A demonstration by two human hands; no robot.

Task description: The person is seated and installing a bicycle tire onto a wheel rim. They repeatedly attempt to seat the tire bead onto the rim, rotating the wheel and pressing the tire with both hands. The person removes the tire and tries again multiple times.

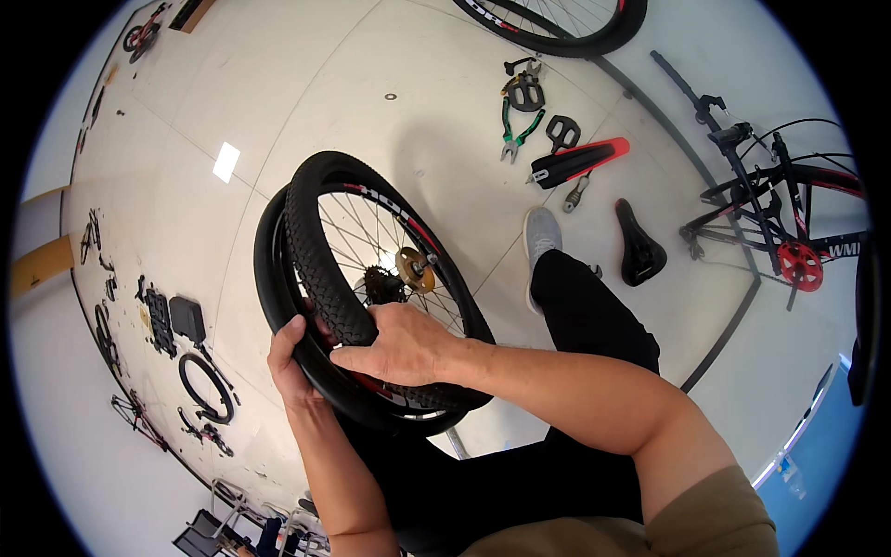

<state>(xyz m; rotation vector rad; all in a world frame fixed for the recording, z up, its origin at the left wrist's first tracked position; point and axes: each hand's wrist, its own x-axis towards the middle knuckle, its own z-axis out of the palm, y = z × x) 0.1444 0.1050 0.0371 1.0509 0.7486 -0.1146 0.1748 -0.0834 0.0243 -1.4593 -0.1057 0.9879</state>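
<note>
A bicycle wheel stands tilted between my legs, its black rim with white and red markings and thin spokes, and a dark cassette beside a brass-coloured disc at the hub. The knobbly tyre sits partly off the rim on the left. Beside it, outside the rim, runs a smooth black ring that looks like an inner tube. My left hand wraps round this tube from the left, thumb up. Closed over the tyre, my right hand hides some of its fingers behind the rubber.
Pliers with green handles, a pedal, a red-and-black mudguard and a saddle lie right of the wheel. Farther right is a bicycle frame. Another wheel lies at the far edge. My shoe is near the mudguard.
</note>
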